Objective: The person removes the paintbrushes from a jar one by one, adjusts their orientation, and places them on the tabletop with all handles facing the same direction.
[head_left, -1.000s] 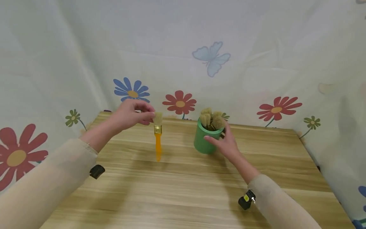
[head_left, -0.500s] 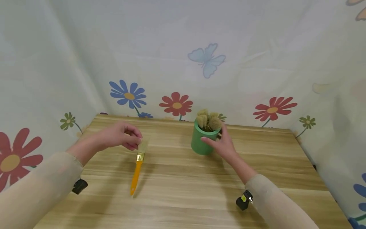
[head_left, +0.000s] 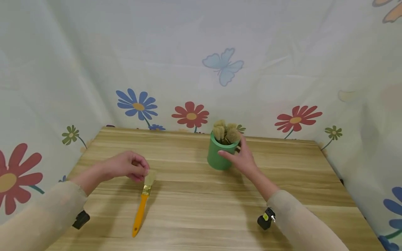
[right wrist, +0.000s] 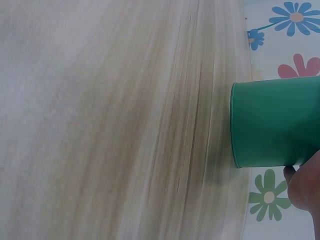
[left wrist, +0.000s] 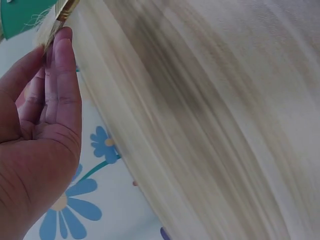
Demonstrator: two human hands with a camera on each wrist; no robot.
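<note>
Taking 12 as the far edge of the desk, the person's left hand is at about 10 o'clock from its middle, pinching the bristle tip of a brush with an orange handle. The brush hangs toward between 6 and 7 from that pinch; whether its end touches the desk I cannot tell. With only soft hairs caught, it could swing, twist or slip free, or shed a few hairs if tugged. The green cup stands upright toward 1 o'clock, the brush lying toward 8 from it. Its bristle heads crowd the mouth, so a handle pushed in there might jam or tip the cup. The right hand grips the cup's 4 o'clock side, thumb in front, fingers mostly hidden; a loose hold could let it skid. No brand or writing is readable on brush or cup; the yellow patch on the right wrist device is too small to read.
</note>
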